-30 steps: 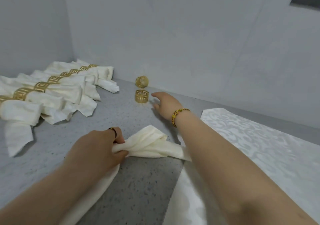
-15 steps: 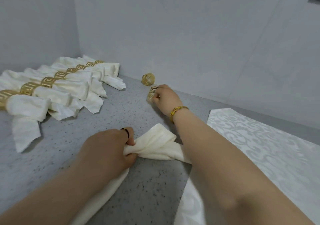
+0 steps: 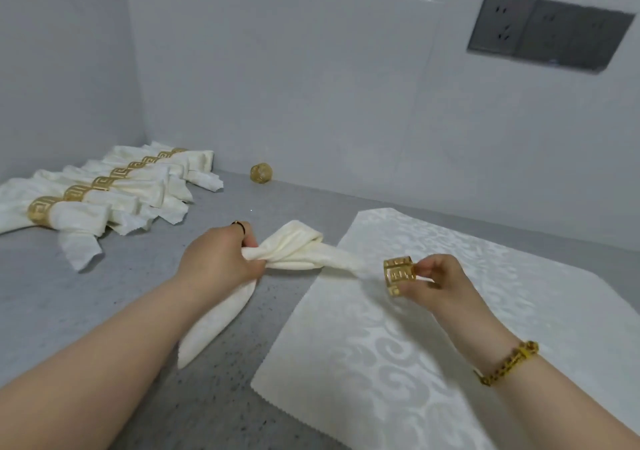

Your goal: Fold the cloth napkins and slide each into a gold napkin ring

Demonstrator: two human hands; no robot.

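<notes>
Just left of the flat napkin (image 3: 450, 338), the folded napkin (image 3: 294, 247) is gripped by the left hand (image 3: 214, 262); over that flat napkin, 1 gold ring (image 3: 399, 275) is pinched by the right hand (image 3: 441, 281).

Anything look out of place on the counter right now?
Nothing damaged or spilled. One loose gold ring sits alone by the back wall, away from the work. The ringed napkins lie in a tidy row at left.

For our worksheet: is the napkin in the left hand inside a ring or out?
Out. The left hand grips the bunched napkin; the right hand pinches the gold ring beyond its tip.
</notes>
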